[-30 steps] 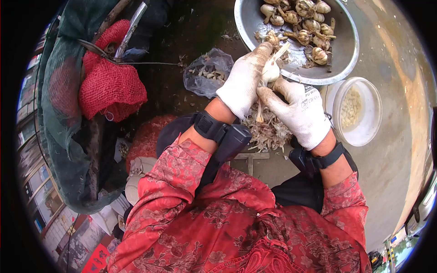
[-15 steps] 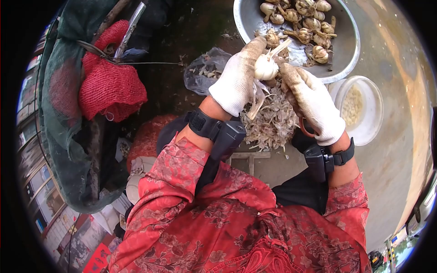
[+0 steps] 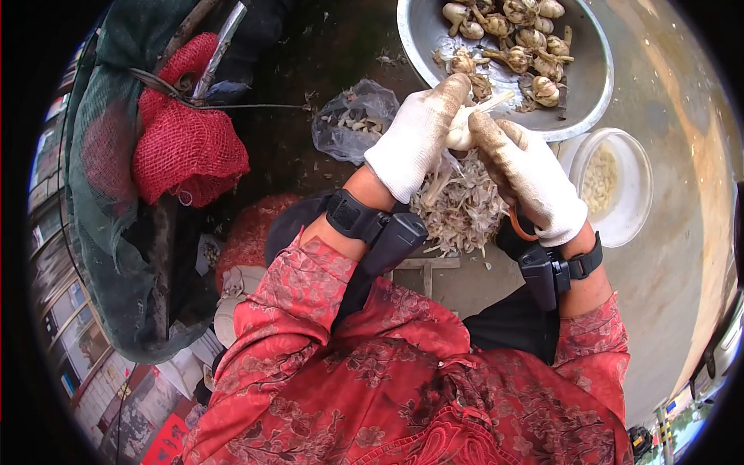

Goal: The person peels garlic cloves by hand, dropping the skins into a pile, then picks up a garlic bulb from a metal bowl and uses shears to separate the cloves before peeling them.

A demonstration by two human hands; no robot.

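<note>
Between my two gloved hands is a white garlic bulb [image 3: 460, 130], its pale stem pointing up to the right. My left hand [image 3: 421, 132] grips it from the left, thumb and fingers closed on it. From the right, my right hand [image 3: 531, 170] pinches it with the thumb along its side; part of the bulb is hidden by the fingers. Below the hands lies a heap of papery garlic skins [image 3: 457, 209]. Just beyond them, a metal basin [image 3: 601, 101] holds several unpeeled garlic bulbs [image 3: 531, 39] with dirty skins and dry stems.
A white plastic tub [image 3: 639, 190] with peeled cloves [image 3: 600, 182] stands at the right. Left of the hands is a clear plastic bag [image 3: 333, 139] with cloves in it. Farther left hang a red mesh sack [image 3: 190, 151] and green netting [image 3: 116, 256].
My left hand has shifted slightly right, closer to my right hand. The garlic bulb has turned and is more covered by the fingers, its stem now leaning farther right.
</note>
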